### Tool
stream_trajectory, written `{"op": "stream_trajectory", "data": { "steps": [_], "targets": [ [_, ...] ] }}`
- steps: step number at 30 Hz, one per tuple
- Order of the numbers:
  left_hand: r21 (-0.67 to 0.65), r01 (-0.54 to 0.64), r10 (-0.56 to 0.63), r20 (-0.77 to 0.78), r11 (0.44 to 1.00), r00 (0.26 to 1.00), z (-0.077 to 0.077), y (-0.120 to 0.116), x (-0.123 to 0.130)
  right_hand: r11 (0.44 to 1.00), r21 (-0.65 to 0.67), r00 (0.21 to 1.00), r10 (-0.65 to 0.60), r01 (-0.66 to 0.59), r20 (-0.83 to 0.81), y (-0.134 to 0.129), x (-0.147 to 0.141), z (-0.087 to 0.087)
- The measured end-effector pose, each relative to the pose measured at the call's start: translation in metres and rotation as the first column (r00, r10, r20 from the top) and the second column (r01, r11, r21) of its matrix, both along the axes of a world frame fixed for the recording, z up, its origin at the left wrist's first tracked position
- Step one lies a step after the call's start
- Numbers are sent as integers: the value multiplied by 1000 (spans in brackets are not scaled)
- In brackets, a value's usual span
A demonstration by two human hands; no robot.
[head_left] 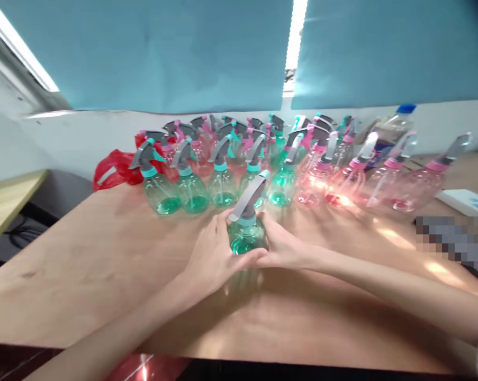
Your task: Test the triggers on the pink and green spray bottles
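Note:
A green spray bottle [249, 238] with a grey and teal trigger head stands upright between my two hands near the middle of the wooden table [104, 264]. My left hand [217, 251] wraps its left side, with the thumb across the lower front. From the right, my right hand [280, 243] closes round the other side, its lower fingers partly hidden. Just behind stands a front row of spray bottles, green ones [193, 193] at left and centre, pink ones [415, 188] at right. More bottles with pink and teal collars crowd behind them.
A red plastic bag [117, 168] lies at the back left. A large bottle with a blue cap [397, 123] stands at the back right. Near the right edge are a white box [465, 202] and a pixelated dark object [453, 238]. Another table [16, 198] is at far left.

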State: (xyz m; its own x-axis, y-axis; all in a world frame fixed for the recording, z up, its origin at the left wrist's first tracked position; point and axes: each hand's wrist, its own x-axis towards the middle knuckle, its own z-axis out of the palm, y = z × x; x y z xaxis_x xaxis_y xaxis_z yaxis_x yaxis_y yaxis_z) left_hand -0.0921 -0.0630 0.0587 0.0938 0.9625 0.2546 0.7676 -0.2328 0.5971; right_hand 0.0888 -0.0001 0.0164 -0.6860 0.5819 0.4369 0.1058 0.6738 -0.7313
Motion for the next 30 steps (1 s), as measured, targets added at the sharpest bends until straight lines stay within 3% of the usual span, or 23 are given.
{"op": "stream_trajectory", "data": {
  "steps": [3,8,11,18,24,30],
  "targets": [
    [-40,140,-136,94,989,986,3,18,23,997,-67,999,-20,23,46,-1,31,2],
    [93,341,-354,242,935,903,23,37,68,1000,-25,998,-6,7,61,-3,61,5],
    [141,409,-431,361,902,827,27,46,89,1000,-1,998,-1,1,68,-3,69,8],
    [168,385,-420,403,907,813,14,55,106,998,56,999,-42,41,15,-1,82,8],
    [143,387,-411,409,911,815,17,60,107,987,98,989,-132,126,59,-6,87,7],
    [222,302,-362,320,927,875,22,66,101,960,210,947,-229,183,224,5,117,-15]
  ]
}}
